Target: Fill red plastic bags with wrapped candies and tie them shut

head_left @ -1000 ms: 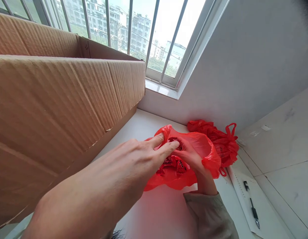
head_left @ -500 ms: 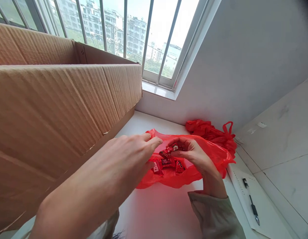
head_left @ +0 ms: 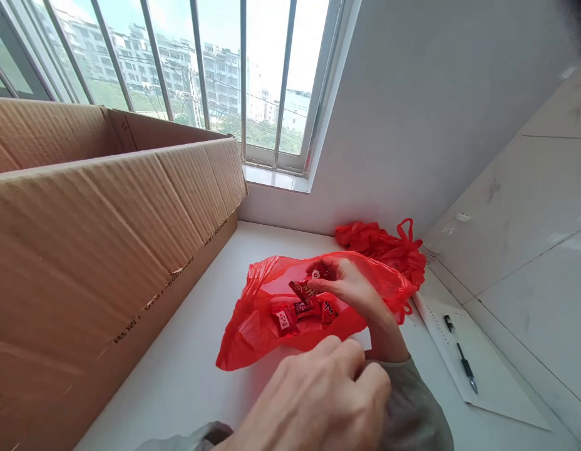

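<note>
A thin red plastic bag (head_left: 253,338) lies spread with its mouth open on the white table. Several red-wrapped candies (head_left: 285,321) rest inside it. Over these, my right hand (head_left: 349,285) pinches wrapped candies (head_left: 305,290) between thumb and fingers, inside the bag's mouth. My left hand (head_left: 328,394) is in front of the bag, close to the camera, back of the hand up and fingers curled in. Its palm and fingertips are hidden, so what it holds, if anything, cannot be seen.
A large open cardboard box (head_left: 107,238) stands at the left. Crumpled red plastic bags (head_left: 382,247) lie against the wall behind. To the right, a black pen (head_left: 461,354) lies on white paper (head_left: 488,388). A barred window (head_left: 267,156) is at the back.
My left hand has left the bag's left rim and moved toward me and right, its fingers now curled. My right hand still holds candies over the bag. The view has shifted.
</note>
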Demonstrator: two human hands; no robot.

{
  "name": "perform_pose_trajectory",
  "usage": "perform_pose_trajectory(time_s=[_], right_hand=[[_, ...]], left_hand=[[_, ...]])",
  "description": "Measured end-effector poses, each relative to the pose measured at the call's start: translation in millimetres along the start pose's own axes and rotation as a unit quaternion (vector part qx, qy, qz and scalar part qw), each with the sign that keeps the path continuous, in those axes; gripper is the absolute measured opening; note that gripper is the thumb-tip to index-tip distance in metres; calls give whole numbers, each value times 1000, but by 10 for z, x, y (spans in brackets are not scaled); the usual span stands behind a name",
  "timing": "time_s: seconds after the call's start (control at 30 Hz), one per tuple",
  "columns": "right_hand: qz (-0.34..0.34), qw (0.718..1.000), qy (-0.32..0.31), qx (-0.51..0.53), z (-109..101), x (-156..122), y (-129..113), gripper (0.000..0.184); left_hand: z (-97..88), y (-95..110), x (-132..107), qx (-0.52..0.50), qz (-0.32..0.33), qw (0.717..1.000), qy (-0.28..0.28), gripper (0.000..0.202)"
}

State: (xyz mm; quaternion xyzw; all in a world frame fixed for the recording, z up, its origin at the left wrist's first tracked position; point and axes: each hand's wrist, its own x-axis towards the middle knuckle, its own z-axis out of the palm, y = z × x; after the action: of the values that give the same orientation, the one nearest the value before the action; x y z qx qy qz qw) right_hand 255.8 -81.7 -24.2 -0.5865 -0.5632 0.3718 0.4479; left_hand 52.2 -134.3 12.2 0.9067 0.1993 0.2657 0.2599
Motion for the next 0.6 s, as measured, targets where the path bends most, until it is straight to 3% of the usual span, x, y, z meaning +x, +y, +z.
perform_pose_trajectory(time_s=[0.07, 0.13, 0.3, 0.37, 0.6], right_hand=[[-15, 1000, -8, 12, -20, 10, 19, 14], [-24, 999, -18, 11, -38, 9, 13, 10], [9, 997, -38, 63, -54, -10, -25, 16], [7, 995, -47, 83, -51, -19, -35, 18], [-21, 992, -74, 103, -56, -78, -134, 19]], left_hand=[[79, -131, 169, 18, -21, 999, -27, 19], [82, -275, 337, 55, -84, 995, -24, 22], [-72, -517, 560, 155, -219, 962, -54, 14], [-110, -577, 585, 149, -229, 959, -78, 8], [-124, -701, 655, 111, -208, 968, -87, 38]])
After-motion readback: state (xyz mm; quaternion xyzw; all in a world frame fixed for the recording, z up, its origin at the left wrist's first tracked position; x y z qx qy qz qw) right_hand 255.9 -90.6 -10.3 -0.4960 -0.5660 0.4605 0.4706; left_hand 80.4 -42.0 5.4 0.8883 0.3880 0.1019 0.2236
